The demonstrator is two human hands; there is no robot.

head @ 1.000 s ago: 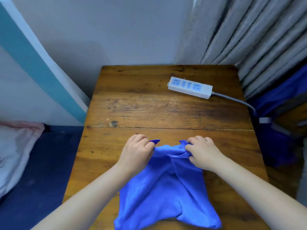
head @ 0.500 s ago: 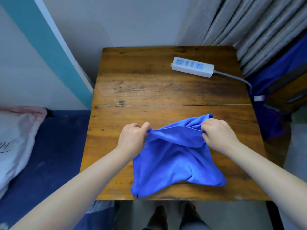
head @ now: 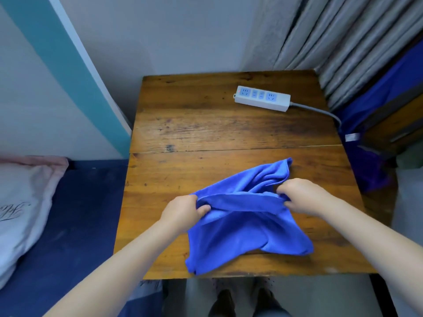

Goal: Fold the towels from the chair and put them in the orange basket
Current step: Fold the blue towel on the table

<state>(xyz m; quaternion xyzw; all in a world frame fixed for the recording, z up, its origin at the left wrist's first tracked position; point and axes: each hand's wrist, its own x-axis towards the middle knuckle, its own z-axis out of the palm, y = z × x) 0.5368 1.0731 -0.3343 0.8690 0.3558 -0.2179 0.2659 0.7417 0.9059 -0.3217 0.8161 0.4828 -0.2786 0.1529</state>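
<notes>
One blue microfibre towel lies rumpled on the near half of the wooden table, its cloth a bright, even blue with a stitched hem showing along the raised far corner. That far corner stands up in a soft peak toward the middle seam of the tabletop, while the lower part spreads flat in loose folds, one corner reaching almost to the table's near edge. Both hands are closed on the towel's upper edge, which runs as a taut doubled band between them. The left hand pinches the band's left end, thumb on the near side and fingers curled over the top. The right hand grips the right end in a closed fist-like pinch, knuckles up, with the peaked corner just behind it. A white power strip with blue sockets rests on the far half of the table, well apart from the towel, its grey cable trailing off the right edge.
</notes>
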